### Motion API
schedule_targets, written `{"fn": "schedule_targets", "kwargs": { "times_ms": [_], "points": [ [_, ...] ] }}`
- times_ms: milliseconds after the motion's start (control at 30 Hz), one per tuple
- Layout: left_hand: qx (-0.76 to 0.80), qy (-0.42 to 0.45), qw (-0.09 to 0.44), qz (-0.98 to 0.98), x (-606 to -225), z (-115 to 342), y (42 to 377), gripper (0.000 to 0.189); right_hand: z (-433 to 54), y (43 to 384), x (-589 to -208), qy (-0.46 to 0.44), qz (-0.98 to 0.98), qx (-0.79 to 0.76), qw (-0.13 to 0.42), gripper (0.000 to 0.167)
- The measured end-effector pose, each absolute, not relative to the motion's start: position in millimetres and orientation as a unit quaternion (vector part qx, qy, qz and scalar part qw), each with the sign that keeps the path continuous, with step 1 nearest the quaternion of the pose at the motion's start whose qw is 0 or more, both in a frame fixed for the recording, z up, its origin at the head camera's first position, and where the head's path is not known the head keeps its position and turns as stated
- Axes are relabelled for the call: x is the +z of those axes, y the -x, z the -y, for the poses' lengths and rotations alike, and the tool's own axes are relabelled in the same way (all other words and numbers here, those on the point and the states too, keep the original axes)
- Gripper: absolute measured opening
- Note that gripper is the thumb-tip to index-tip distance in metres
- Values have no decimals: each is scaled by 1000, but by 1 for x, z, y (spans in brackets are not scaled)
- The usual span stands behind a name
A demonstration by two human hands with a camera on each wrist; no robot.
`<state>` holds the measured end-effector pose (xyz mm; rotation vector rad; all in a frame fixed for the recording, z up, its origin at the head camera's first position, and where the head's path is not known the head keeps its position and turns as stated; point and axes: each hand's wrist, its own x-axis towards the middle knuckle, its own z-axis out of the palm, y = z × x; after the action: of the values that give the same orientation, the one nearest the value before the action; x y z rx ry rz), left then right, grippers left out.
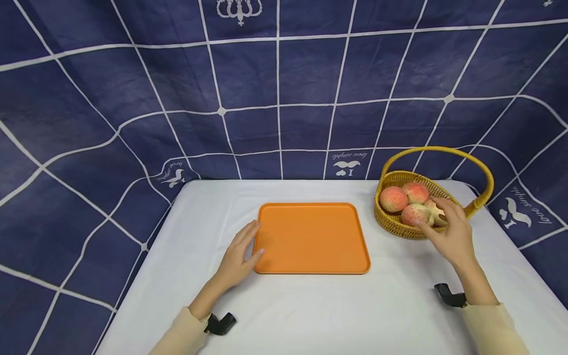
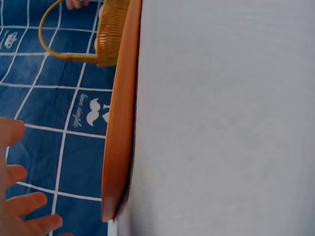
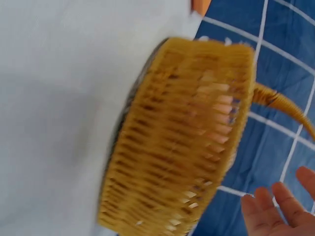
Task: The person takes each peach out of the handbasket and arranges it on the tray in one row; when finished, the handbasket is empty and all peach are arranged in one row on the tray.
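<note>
Right hand (image 1: 452, 234): positioned over the near right part of the wicker basket (image 1: 399, 229), forearm angled forward and inward, thumb and fingers apart. No fruit is clamped; fingertip contact with the fruits (image 1: 393, 199) cannot be determined. Left hand (image 1: 237, 259): beside the left edge of the orange tray (image 1: 312, 239), fingers extended, thumb apart, nothing gripped. The fruits sit inside the basket, which stands right of the tray on the white table (image 1: 310, 310); its handle (image 1: 437, 149) arches above them.

The right wrist view shows the basket's woven side wall, with fruit colour visible through the gaps, and the spread fingers of the right hand. The left wrist view shows the tray edge-on, which the head view presents from above.

The right hand covers part of the fruits in the head view; their exact number is unclear. Each wrist view crops its own hand, and the basket weave is blurred in the right wrist view.
</note>
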<state>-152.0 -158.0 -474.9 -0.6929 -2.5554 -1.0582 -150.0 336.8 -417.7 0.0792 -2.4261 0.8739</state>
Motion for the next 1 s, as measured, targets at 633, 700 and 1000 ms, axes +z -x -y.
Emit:
{"fn": "schedule_targets", "kwargs": {
  "times_ms": [633,700,1000],
  "points": [
    [-373,179,114,903,-516,179,165,48,-357,174,-432,58,939,293,169,64],
    [-373,179,110,904,-517,179,165,46,-356,175,-432,59,943,282,165,65],
    [-364,178,106,908,-518,177,165,45,-355,179,-433,57,960,239,132,62]
  ]
}}
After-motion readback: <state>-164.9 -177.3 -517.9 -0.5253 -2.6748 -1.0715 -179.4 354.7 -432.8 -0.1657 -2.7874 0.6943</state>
